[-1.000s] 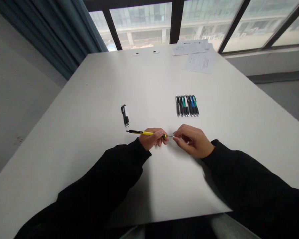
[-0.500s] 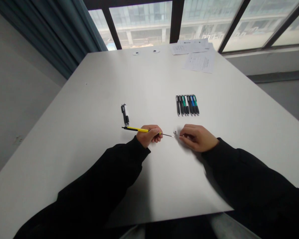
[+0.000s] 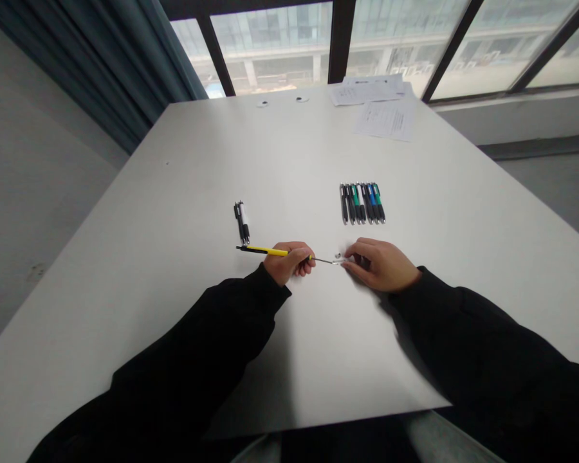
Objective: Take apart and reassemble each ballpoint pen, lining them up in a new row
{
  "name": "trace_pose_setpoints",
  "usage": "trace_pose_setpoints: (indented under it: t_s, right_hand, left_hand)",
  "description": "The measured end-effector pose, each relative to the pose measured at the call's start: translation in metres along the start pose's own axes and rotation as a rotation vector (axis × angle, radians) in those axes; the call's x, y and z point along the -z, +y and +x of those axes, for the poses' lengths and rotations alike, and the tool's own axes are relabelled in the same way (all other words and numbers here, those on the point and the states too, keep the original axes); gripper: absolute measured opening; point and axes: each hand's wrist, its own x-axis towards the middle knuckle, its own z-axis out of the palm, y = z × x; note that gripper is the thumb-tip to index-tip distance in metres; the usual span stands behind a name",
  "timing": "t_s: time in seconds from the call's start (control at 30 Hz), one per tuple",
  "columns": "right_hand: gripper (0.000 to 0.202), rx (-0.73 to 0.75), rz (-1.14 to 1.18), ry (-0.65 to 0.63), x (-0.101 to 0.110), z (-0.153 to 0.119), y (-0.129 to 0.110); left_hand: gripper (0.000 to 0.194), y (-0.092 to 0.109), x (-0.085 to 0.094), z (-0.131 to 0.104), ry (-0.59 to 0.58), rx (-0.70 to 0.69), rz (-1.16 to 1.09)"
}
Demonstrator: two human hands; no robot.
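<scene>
My left hand point(image 3: 292, 262) is closed around a yellow and black pen point(image 3: 266, 251) held nearly level. From the pen's front end a thin refill point(image 3: 323, 260) sticks out to the right, its barrel tip off. Close to the refill's point is my right hand point(image 3: 381, 263), thumb and forefinger pinched on a small, thin, light piece point(image 3: 342, 261), too small to name surely. It appears to meet the refill's point. Just beyond those fingertips, a small silver pen tip point(image 3: 338, 256) lies on the white table point(image 3: 318, 360).
Several pens point(image 3: 363, 204) with black, green, white and blue barrels lie side by side beyond my right hand. Two more pens point(image 3: 242, 222), one black and one white, lie beyond the yellow pen's rear end. Printed papers point(image 3: 383, 119) are at the table's far edge.
My right hand has moved slightly left, bringing its fingertips and the thin piece up to the refill's point. The left hand and the yellow pen stay in place.
</scene>
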Motion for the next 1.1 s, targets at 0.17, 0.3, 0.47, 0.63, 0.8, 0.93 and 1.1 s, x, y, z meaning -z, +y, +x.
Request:
trace_pose_setpoints:
  t_s: [0.17, 0.3, 0.47, 0.63, 0.8, 0.93, 1.1]
  right_hand:
    - [0.017, -0.004, -0.008, -0.001, -0.0018, 0.0016, -0.0003]
    - [0.016, -0.013, -0.012, -0.001, -0.0024, 0.0020, -0.0006]
    - [0.015, -0.005, -0.003, 0.019, -0.0017, 0.0024, 0.0003]
    - [0.014, -0.012, 0.003, 0.019, -0.0013, 0.0027, 0.0014]
    - [0.015, -0.019, -0.001, 0.013, -0.0026, 0.0031, 0.0023]
    - [0.015, -0.022, -0.006, 0.017, -0.0034, 0.0030, 0.0023]
    - [0.015, -0.022, -0.003, 0.021, -0.0032, 0.0024, 0.0021]
  left_hand:
    - [0.030, 0.0012, -0.0008, -0.0002, 0.005, 0.009, -0.007]
    - [0.030, 0.0017, -0.0003, -0.0004, 0.005, 0.013, 0.003]
    - [0.030, 0.0021, 0.0000, -0.0003, 0.010, 0.025, 0.028]
    - [0.030, 0.0034, -0.0013, -0.0004, 0.016, 0.015, 0.027]
    - [0.030, 0.0033, -0.0010, -0.0003, 0.016, 0.022, 0.025]
    - [0.030, 0.0034, -0.0010, -0.0001, 0.015, 0.034, 0.033]
    - [0.030, 0.0031, -0.0009, -0.0001, 0.019, 0.033, 0.032]
